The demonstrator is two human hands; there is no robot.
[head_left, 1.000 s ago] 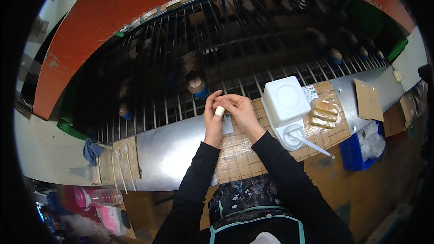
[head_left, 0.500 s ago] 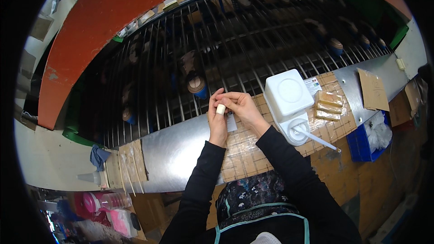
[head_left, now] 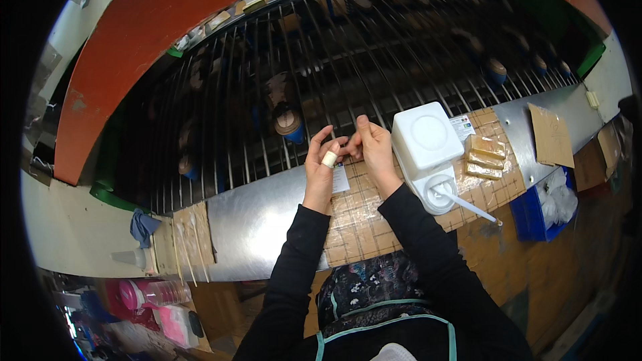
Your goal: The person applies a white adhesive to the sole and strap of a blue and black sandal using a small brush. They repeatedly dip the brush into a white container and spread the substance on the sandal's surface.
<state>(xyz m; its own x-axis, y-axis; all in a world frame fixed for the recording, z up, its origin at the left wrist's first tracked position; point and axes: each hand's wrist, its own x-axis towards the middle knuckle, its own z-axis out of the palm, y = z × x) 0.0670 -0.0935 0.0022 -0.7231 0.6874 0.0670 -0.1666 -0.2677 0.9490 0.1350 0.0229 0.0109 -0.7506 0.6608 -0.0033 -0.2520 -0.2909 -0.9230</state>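
My left hand [head_left: 319, 172] is held over the front edge of the metal ledge, palm turned up and fingers loosely apart. A cream-coloured wrap [head_left: 329, 159] sits around its thumb. Close on its right is my right hand [head_left: 376, 154], its thumb raised and its other fingers bent towards the left hand's fingertips. Nothing shows in either hand. Beside the right hand stands a white square plastic container [head_left: 428, 137], with a white-handled tool [head_left: 471, 208] resting in the round opening at its near end. Several amber, translucent blocks [head_left: 485, 157] lie to its right.
Beyond the ledge, metal rollers [head_left: 254, 93] carry shoes on blue lasts, one shoe [head_left: 286, 119] close ahead. Cardboard under clear film [head_left: 361, 227] covers part of the ledge. Thin sticks [head_left: 190, 244] and a blue-grey cloth [head_left: 144, 227] lie left; a blue crate [head_left: 531, 217] stands lower right.
My hands have moved apart: the right fingers have come off the wrap on the left thumb, and the right hand has shifted right with its thumb up.
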